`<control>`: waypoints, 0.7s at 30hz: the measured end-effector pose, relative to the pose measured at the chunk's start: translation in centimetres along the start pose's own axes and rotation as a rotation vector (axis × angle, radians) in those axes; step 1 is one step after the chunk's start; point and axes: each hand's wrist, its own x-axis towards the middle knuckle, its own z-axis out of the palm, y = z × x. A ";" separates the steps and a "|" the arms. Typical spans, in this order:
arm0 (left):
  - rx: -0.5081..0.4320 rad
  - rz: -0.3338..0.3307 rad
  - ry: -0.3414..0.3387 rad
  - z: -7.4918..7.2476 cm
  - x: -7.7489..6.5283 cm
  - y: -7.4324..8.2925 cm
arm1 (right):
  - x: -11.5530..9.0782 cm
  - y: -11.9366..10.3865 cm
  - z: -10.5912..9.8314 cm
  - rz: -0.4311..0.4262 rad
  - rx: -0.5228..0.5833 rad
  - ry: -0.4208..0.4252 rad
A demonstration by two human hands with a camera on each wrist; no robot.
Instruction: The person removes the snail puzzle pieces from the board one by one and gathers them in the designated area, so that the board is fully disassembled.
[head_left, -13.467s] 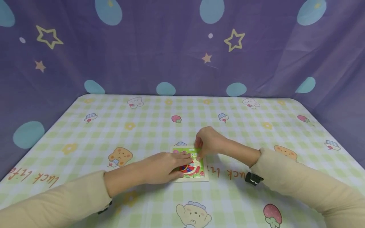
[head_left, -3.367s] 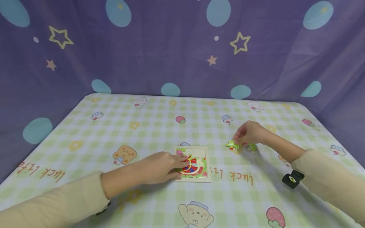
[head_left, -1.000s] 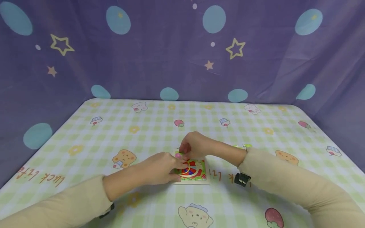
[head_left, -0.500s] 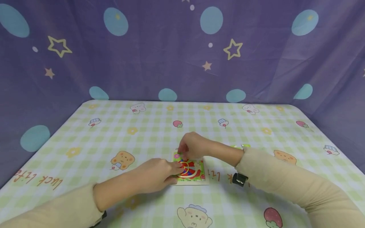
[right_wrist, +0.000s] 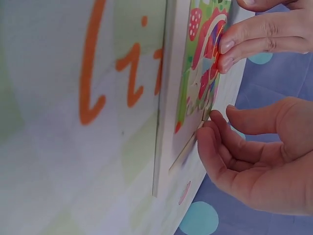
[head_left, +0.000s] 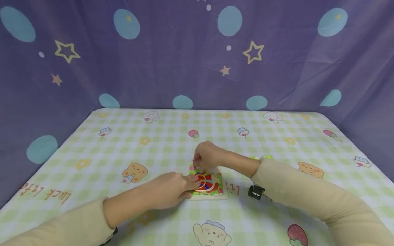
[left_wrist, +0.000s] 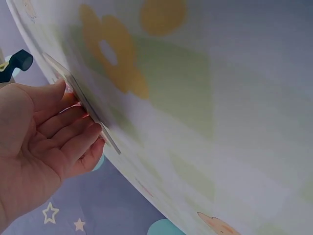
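The green-gingham, cartoon-printed worktop fills the lower frame; a starry purple curtain hangs across the upper part. Just below centre lies the framed jigsaw puzzle, the left hand resting on it, grip loose. The right hand touches its upper part with bent fingers; whether it pinches anything, I cannot tell.

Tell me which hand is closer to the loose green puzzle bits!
Right. The right hand is at the far part of the puzzle board, left of the loose green bits; the left hand is farther left, touching that board.
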 end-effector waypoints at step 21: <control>-0.003 0.000 0.018 0.6 -0.1 0.0 | 0.6 1.9 -0.1 0.135 0.260 -0.067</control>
